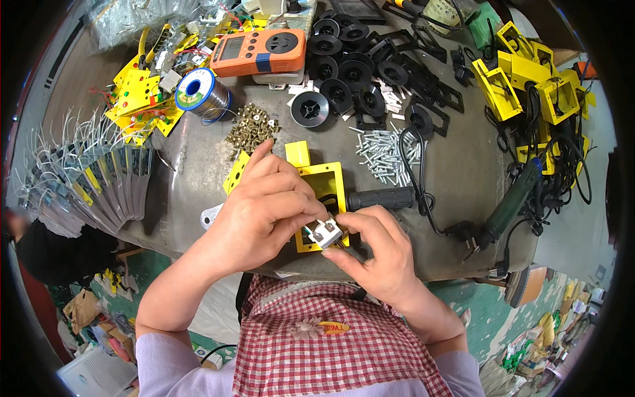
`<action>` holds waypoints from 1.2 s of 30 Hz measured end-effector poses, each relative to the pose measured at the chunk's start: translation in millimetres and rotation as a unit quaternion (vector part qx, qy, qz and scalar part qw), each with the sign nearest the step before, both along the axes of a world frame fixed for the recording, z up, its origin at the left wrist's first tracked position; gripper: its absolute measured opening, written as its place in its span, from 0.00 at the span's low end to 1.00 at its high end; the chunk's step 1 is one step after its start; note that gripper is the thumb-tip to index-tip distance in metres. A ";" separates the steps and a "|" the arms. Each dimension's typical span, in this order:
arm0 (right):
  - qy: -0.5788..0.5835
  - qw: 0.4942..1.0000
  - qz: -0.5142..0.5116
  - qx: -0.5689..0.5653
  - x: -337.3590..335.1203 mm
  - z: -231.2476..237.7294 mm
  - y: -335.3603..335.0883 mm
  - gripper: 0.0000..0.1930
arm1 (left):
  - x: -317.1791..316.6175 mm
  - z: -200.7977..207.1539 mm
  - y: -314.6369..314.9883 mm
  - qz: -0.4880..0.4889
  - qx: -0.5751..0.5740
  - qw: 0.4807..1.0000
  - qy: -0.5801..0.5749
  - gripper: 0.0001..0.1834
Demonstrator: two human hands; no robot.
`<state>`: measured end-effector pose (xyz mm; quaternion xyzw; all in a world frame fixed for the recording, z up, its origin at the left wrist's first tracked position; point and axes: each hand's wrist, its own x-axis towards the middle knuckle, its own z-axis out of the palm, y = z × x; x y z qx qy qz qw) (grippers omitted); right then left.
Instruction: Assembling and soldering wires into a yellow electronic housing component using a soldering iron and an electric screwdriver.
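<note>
A small white block with metal terminals (326,233), perhaps a switch or socket, is pinched between the thumb and forefinger of my right hand (380,248). My left hand (268,205) is closed at the block's upper left edge, its fingertips together; what lies between them is hidden. A short greenish wire end shows beside the block. Under both hands lies an open yellow box (340,188), partly covered. From its right side runs a black ribbed cable sleeve (382,199). A yellow plate with holes (235,173) sits behind my left hand.
Brass fittings (251,129), silver screws (387,155) and black round parts (309,109) lie beyond my hands. A solder spool (202,96) and an orange meter (258,51) stand far left. Yellow boxes with cables (555,99) pile at right, near a green-handled tool (512,202).
</note>
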<state>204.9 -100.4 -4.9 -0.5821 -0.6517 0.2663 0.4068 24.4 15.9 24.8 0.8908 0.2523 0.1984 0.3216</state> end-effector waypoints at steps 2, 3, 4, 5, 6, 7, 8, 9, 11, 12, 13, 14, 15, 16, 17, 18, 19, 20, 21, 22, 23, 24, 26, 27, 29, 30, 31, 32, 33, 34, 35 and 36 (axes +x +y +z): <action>0.001 1.000 -0.001 0.000 0.0 -0.1 -0.1 0.21 | 0.0 0.0 0.1 -0.002 0.001 1.000 -0.001 0.08; -0.001 1.000 -0.002 0.004 -0.1 -0.6 -0.2 0.21 | -0.1 0.0 -0.2 0.000 0.000 1.000 0.002 0.08; -0.003 1.000 -0.002 0.008 -0.2 -0.8 -0.3 0.21 | -0.2 0.0 -0.4 0.002 -0.001 1.000 0.004 0.07; -0.003 1.000 -0.003 0.008 -0.6 -0.8 -0.5 0.21 | -0.4 -0.2 -0.5 0.001 -0.001 1.000 0.005 0.07; -0.002 1.000 -0.003 0.002 -0.6 -0.8 -0.5 0.21 | -0.5 -0.6 -0.3 0.000 0.000 1.000 0.003 0.07; -0.002 1.000 -0.004 -0.003 -0.7 -0.8 -0.5 0.21 | -0.5 -0.7 -0.1 -0.001 0.000 1.000 0.002 0.07; -0.002 1.000 -0.004 -0.002 -0.7 -0.6 -0.4 0.21 | -0.4 -0.3 0.1 -0.001 0.000 1.000 0.002 0.07; -0.002 1.000 -0.004 -0.001 -1.0 0.0 -0.2 0.21 | -0.7 0.5 0.1 -0.001 -0.002 1.000 0.005 0.07; 0.000 1.000 -0.004 0.000 -1.4 0.7 -0.4 0.21 | -1.2 1.9 -0.5 0.000 -0.004 1.000 0.010 0.07; -0.001 1.000 -0.004 -0.001 -1.2 0.5 -0.4 0.21 | -0.7 1.2 -0.2 -0.001 -0.004 1.000 0.006 0.07; -0.002 1.000 -0.005 -0.002 -1.0 0.1 -0.2 0.21 | -0.4 0.8 0.2 -0.001 -0.005 1.000 0.003 0.07; -0.002 1.000 -0.006 -0.002 -1.1 -0.6 0.1 0.21 | -0.2 0.9 0.6 -0.002 -0.005 1.000 0.003 0.07; -0.001 1.000 -0.006 0.002 -0.9 -1.4 -0.3 0.21 | 0.1 1.2 0.2 -0.003 -0.005 1.000 0.008 0.07; 0.000 1.000 -0.007 0.006 -0.8 -1.8 -0.4 0.21 | 0.4 1.4 0.1 -0.003 -0.005 1.000 0.012 0.07; 0.000 1.000 -0.007 0.006 -0.8 -1.6 -0.2 0.21 | 0.6 1.5 0.2 -0.004 -0.005 1.000 0.012 0.07; -0.003 1.000 -0.009 0.011 -1.3 -0.8 -0.1 0.21 | 0.5 1.9 0.2 -0.005 -0.002 1.000 0.014 0.08; -0.006 1.000 -0.012 0.017 -1.8 -0.3 -0.2 0.21 | 0.3 2.2 0.2 -0.007 0.000 1.000 0.016 0.08; -0.006 1.000 -0.013 0.016 -2.3 -1.3 -0.6 0.21 | -0.2 2.2 0.3 -0.008 0.000 1.000 0.017 0.08; -0.006 1.000 -0.010 0.020 -2.6 -3.1 -0.4 0.22 | -1.1 2.4 0.9 -0.013 -0.008 1.000 0.020 0.08; -0.007 1.000 -0.007 0.025 -2.9 -3.9 -0.3 0.22 | -1.9 2.9 1.3 -0.018 -0.016 0.999 0.023 0.09; -0.007 1.000 -0.007 0.025 -2.9 -3.5 -0.1 0.22 | -2.6 4.2 1.6 -0.018 -0.016 0.999 0.024 0.09; -0.010 1.000 -0.007 0.027 -2.8 -3.6 0.2 0.22 | -2.5 5.4 2.6 -0.020 -0.041 0.998 0.036 0.08; -0.013 0.999 -0.008 0.029 -2.6 -4.3 0.4 0.22 | -1.9 7.4 5.0 -0.023 -0.066 0.996 0.050 0.08; -0.013 1.000 -0.007 0.025 -2.6 -4.9 0.0 0.22 | -1.6 8.8 6.5 -0.026 -0.096 0.994 0.043 0.07; -0.011 1.000 -0.007 0.019 -2.6 -6.1 0.5 0.23 | -0.1 9.5 9.2 -0.031 -0.128 0.991 0.039 0.07; -0.019 0.999 -0.009 0.031 -3.1 -7.0 0.7 0.22 | 1.2 9.0 9.1 -0.031 -0.135 0.990 0.028 0.05; -0.026 0.999 -0.011 0.042 -3.4 -7.6 1.3 0.22 | 2.6 8.6 9.3 -0.032 -0.142 0.989 0.018 0.05; -0.033 0.998 -0.017 0.051 -3.9 -7.0 2.9 0.22 | 3.9 8.6 10.2 -0.037 -0.120 0.992 0.034 0.04; -0.030 0.998 -0.021 0.047 -3.6 -7.2 4.1 0.22 | 6.3 10.4 8.7 -0.041 -0.123 0.991 0.038 0.04; -0.031 0.998 -0.021 0.056 -3.6 -7.7 5.0 0.21 | 8.8 13.7 6.9 -0.009 -0.168 0.984 0.057 0.05; -0.032 0.997 -0.021 0.065 -3.8 -8.3 5.0 0.21 | 10.5 15.3 5.7 0.023 -0.212 0.974 0.077 0.05; -0.033 0.997 -0.022 0.072 -3.5 -8.5 5.4 0.21 | 10.8 15.5 7.5 0.008 -0.208 0.974 0.090 0.07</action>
